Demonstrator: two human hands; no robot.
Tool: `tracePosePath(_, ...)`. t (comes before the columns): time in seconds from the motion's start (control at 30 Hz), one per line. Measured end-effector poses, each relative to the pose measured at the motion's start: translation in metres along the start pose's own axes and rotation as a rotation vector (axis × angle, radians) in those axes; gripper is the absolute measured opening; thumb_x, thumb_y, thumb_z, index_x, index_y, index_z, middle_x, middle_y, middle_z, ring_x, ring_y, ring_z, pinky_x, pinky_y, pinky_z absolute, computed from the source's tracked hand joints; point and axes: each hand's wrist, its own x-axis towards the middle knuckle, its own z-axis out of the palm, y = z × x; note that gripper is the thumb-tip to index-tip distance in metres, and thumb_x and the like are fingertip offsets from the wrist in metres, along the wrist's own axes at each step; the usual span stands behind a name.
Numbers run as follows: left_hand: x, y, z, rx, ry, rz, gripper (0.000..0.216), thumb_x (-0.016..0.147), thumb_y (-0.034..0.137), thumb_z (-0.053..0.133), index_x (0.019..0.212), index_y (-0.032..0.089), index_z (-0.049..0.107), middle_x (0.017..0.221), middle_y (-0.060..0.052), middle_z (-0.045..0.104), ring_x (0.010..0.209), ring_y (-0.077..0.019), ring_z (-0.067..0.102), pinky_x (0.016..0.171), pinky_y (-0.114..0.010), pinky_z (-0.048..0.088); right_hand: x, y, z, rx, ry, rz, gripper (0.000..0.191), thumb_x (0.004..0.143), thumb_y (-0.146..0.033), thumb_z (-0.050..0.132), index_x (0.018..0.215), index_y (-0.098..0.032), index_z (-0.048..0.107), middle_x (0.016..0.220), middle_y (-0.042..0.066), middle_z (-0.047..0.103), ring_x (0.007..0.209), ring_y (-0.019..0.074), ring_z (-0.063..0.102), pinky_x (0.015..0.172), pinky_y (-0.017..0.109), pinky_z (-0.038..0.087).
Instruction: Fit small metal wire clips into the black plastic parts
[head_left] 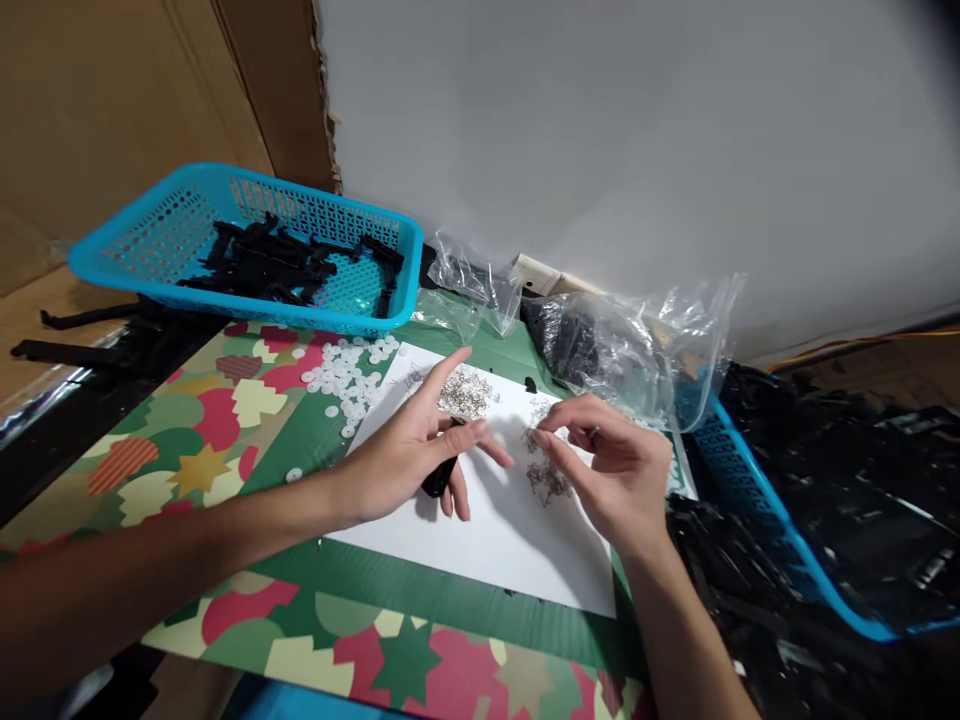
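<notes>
My left hand (409,450) rests over a white sheet of paper (495,540) and holds a small black plastic part (441,478) between thumb and fingers. My right hand (611,465) hovers just to the right, thumb and forefinger pinched together above a small heap of tiny metal springs (547,480); whether a spring sits in the pinch is too small to tell. A second heap of springs (466,392) lies on the paper beyond my left hand.
Small white discs (349,375) are scattered left of the paper on a patterned green mat (225,420). A blue basket (240,240) with black parts stands at the back left. Clear plastic bags (637,345) lie behind. Another blue basket (757,500) with black parts is on the right.
</notes>
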Motion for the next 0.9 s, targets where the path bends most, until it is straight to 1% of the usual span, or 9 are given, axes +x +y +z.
tracePosePath(0.1,-0.003,0.007,0.002,0.078,0.025,-0.003,0.085,0.106,0.056,0.057,0.171,0.032,0.007,0.084,-0.005,0.079,0.040,-0.0127,0.060,0.039,-0.019,0.042,-0.005,-0.008,0.006,0.052,0.059,-0.064,0.012,0.087,-0.011,0.081,0.088,-0.024,0.078,0.083,0.002,0.071,0.075,0.0165,0.060,0.058,0.031,0.036)
tracePosePath(0.2,-0.003,0.007,0.002,0.118,0.043,0.002,0.070,0.107,0.055,0.056,0.164,0.028,0.027,0.061,0.005,0.064,0.040,-0.0082,0.042,0.041,-0.017,0.031,-0.009,-0.012,0.010,0.085,0.049,-0.053,0.015,0.086,-0.009,0.081,0.088,-0.023,0.079,0.078,0.001,0.069,0.067,0.0145,0.056,0.053,0.030,0.035)
tracePosePath(0.27,-0.003,0.005,0.002,0.108,0.041,0.020,0.055,0.109,0.053,0.053,0.155,0.027,0.039,0.066,0.005,0.060,0.052,-0.0091,0.044,0.050,-0.018,0.032,-0.012,-0.014,0.012,0.089,0.028,-0.046,0.016,0.086,-0.008,0.080,0.089,-0.023,0.078,0.074,0.000,0.066,0.060,0.0125,0.053,0.051,0.029,0.034)
tracePosePath(0.37,-0.003,0.002,0.001,0.059,-0.003,-0.021,0.045,0.112,0.049,0.048,0.151,0.029,0.042,0.086,0.000,0.064,0.066,-0.0112,0.045,0.063,-0.023,0.037,-0.014,-0.015,0.014,0.061,0.008,-0.069,0.017,0.084,-0.006,0.079,0.090,-0.023,0.078,0.071,-0.002,0.063,0.055,0.0105,0.049,0.049,0.028,0.033)
tracePosePath(0.5,-0.003,0.003,0.000,0.005,-0.062,-0.044,0.058,0.110,0.037,0.053,0.162,0.032,0.029,0.109,-0.005,0.067,0.082,-0.0143,0.052,0.074,-0.027,0.041,-0.015,-0.016,0.016,0.024,0.039,-0.102,0.017,0.084,-0.006,0.078,0.090,-0.022,0.078,0.067,-0.003,0.060,0.055,0.0101,0.047,0.049,0.027,0.034)
tracePosePath(0.67,-0.002,0.001,0.000,0.000,-0.119,0.041,0.072,0.108,0.035,0.060,0.169,0.031,0.022,0.115,-0.009,0.067,0.086,-0.0158,0.058,0.072,-0.026,0.044,-0.019,-0.012,0.018,0.033,0.028,-0.068,0.018,0.085,-0.006,0.079,0.093,-0.023,0.080,0.058,-0.008,0.041,0.049,0.0076,0.035,0.048,0.026,0.030)
tracePosePath(0.77,-0.001,0.000,-0.001,0.047,-0.081,0.059,0.065,0.105,0.036,0.067,0.164,0.028,0.040,0.116,-0.008,0.068,0.083,-0.0137,0.059,0.069,-0.024,0.044,-0.020,-0.010,0.018,0.054,0.012,-0.079,0.021,0.085,-0.006,0.079,0.098,-0.023,0.082,0.056,-0.009,0.041,0.048,0.0068,0.031,0.046,0.024,0.027)
tracePosePath(0.83,0.000,0.000,-0.002,0.097,-0.065,0.077,0.051,0.103,0.037,0.070,0.150,0.021,0.059,0.115,-0.010,0.070,0.081,-0.0127,0.058,0.068,-0.024,0.045,-0.019,-0.010,0.016,0.061,-0.002,-0.102,0.021,0.086,-0.006,0.079,0.097,-0.023,0.083,0.058,-0.007,0.046,0.048,0.0068,0.033,0.046,0.025,0.027)
tracePosePath(0.9,0.000,0.001,-0.002,0.129,-0.054,0.092,0.040,0.102,0.038,0.071,0.136,0.015,0.070,0.112,-0.011,0.072,0.078,-0.0117,0.058,0.068,-0.024,0.047,-0.017,-0.010,0.015,0.059,-0.026,-0.122,0.018,0.086,-0.006,0.079,0.094,-0.021,0.084,0.059,-0.006,0.049,0.049,0.0069,0.035,0.047,0.025,0.028)
